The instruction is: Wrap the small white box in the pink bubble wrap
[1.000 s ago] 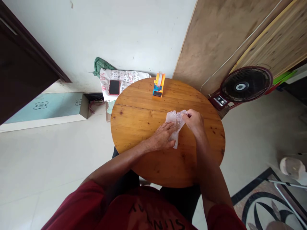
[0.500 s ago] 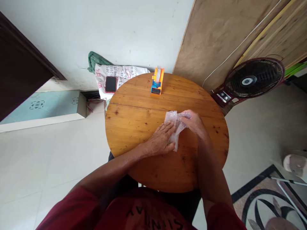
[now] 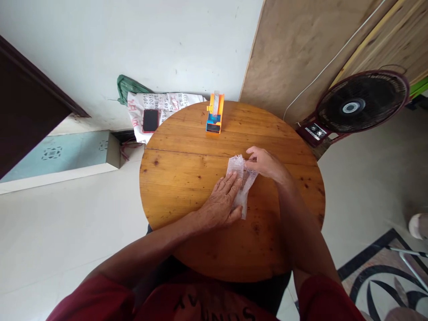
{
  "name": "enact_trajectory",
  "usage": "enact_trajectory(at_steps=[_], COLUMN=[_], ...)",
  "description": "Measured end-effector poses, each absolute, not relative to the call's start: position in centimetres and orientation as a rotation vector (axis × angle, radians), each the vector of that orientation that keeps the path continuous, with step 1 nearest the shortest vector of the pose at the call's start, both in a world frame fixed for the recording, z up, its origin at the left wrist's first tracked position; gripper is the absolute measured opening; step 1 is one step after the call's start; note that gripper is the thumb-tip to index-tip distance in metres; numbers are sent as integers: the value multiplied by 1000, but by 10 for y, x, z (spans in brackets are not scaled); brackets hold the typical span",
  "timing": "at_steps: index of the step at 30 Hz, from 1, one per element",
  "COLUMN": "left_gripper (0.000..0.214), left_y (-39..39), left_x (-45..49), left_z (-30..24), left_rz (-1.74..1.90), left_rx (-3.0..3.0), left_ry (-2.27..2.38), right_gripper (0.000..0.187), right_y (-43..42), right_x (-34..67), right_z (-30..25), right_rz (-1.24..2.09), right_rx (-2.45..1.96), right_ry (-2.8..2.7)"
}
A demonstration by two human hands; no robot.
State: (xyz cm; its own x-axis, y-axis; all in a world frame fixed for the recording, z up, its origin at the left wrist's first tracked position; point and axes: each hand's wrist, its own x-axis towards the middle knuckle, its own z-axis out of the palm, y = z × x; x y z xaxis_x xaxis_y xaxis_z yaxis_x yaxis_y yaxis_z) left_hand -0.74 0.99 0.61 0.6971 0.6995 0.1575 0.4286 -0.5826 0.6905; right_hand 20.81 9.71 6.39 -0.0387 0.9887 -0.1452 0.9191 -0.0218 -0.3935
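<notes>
Tape dispenser (image 3: 215, 113) beyond bubble wrap (image 3: 244, 192)

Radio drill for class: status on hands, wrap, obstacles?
Left hand flat on bubble wrap. Right hand at its right side. Tape dispenser farther back, not blocking.

Two hands, one left hand (image 3: 222, 200) and one right hand (image 3: 265, 164), at the centre of the frame, with one bundle of bubble wrap (image 3: 245, 191). One round wooden counter (image 3: 180, 183). One tape dispenser (image 3: 214, 122), upper centre. Upper left: one phone (image 3: 150, 121), one printed white sack (image 3: 182, 100), one green bag (image 3: 129, 87). Upper right: one fan (image 3: 364, 107).
</notes>
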Motion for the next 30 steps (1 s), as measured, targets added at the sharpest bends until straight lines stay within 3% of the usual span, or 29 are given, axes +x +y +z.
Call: enact_trajectory(at_steps=[7,20,30], left_gripper=[80,77,77], left_y=[10,14,19], left_x=[-8,-7,-9], left_z=[4,12,21], left_rz=[552,491,438], left_rx=[2291,2302,2243], left_ry=[822,778,770], right_gripper=[16,25,25], right_y=[110,121,114], right_x=[198,212,218], right_z=[64,40,60], right_rz=[520,1078,1163], right_rx=[-1939,-1674,-1511], right_ry=[-2207,-1666,-1731])
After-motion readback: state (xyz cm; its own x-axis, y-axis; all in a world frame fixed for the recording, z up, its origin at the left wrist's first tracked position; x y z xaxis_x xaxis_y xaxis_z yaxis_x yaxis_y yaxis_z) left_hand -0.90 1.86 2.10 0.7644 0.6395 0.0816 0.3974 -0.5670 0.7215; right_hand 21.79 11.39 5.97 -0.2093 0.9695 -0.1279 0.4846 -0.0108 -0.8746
